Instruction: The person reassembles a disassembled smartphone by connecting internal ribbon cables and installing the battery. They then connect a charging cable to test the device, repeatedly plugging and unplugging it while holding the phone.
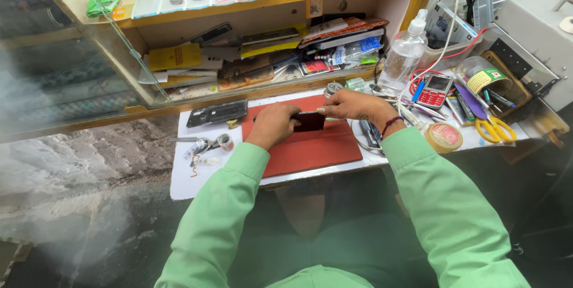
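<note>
Both of my hands hold a small dark flat device (309,121), like a phone part, just above a red mat (310,148) on the white worktop (185,183). My left hand (273,124) grips its left end with the fingers curled. My right hand (352,106) pinches its upper right edge with fingertips. Both sleeves are light green, and a dark red band circles my right wrist.
A black phone frame (217,112) lies left of the mat, with tweezers and a small tape roll (225,142) nearby. To the right are a clear bottle (403,55), a red keypad phone (434,90), yellow scissors (493,130) and a tape roll (444,137). Cluttered shelves stand behind.
</note>
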